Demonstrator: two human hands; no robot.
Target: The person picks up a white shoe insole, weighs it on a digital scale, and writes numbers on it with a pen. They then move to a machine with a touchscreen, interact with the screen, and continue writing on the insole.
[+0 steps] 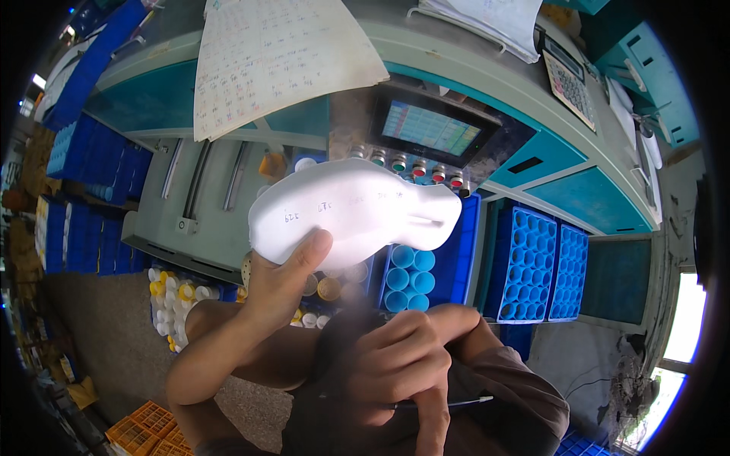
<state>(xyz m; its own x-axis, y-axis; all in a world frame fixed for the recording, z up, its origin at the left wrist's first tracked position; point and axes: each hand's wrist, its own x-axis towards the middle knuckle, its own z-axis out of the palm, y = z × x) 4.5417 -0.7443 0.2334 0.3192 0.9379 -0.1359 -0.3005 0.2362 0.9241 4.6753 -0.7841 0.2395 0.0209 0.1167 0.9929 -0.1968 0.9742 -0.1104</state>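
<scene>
My left hand (285, 277) grips the lower left edge of a white, curvy-edged flat piece (350, 205), its thumb lying on the face. Several handwritten marks run across the piece, and a narrow slot shows near its right end. My right hand (407, 361) is curled in front of my chest, below the piece and apart from it. A thin pen (464, 401) sticks out to the right from its fingers. The part of the pen inside the grip is hidden.
Beyond the piece are a control panel screen (430, 125) and push buttons (418, 167). A large handwritten sheet (281, 68) hangs over the bench edge. Light blue tubes (411, 277) stand below the piece; blue crates (525, 262) are at right. A calculator (569, 83) lies far right.
</scene>
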